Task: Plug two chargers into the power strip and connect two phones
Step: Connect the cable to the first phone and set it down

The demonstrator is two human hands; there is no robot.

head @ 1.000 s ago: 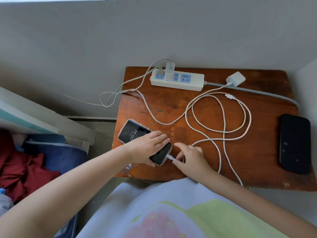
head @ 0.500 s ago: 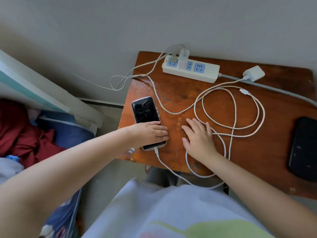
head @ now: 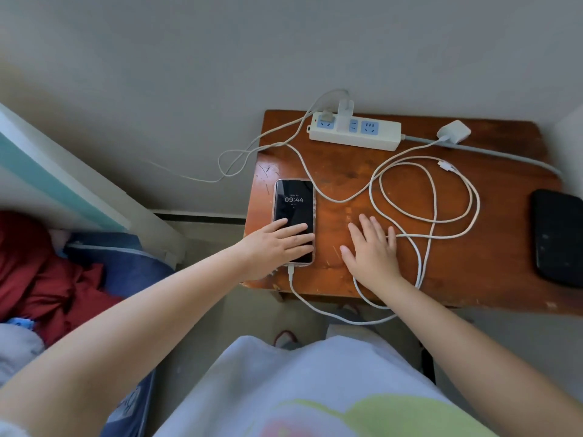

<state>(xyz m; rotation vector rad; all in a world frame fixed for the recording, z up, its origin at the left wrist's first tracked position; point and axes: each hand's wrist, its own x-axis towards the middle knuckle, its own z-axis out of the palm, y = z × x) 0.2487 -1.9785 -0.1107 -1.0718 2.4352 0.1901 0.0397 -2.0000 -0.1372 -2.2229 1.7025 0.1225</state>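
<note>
First phone: it is laid flat near the left edge of the wooden table, screen up and lit (09:44 is shown); a white cable is seated in its bottom end.
Left hand: it is spread flat on the lower half of this phone; nothing is gripped.
Right hand: it is laid open on the table just beside the phone, with a cable loop touched by the fingers; nothing is held.
Power strip: it is placed at the back edge; 1 white charger is plugged in.
Second charger: it is lying loose to the right of the strip, not plugged.
Loose connector: it is free, among the coiled loops.
Second phone: it is lying dark at the far right, well apart, not connected.
Progress: about half is judged to be done.
Risk: the loops are crossed over each other, so the plugged phone could be dragged off the near edge if the wrong strand is pulled.
</note>
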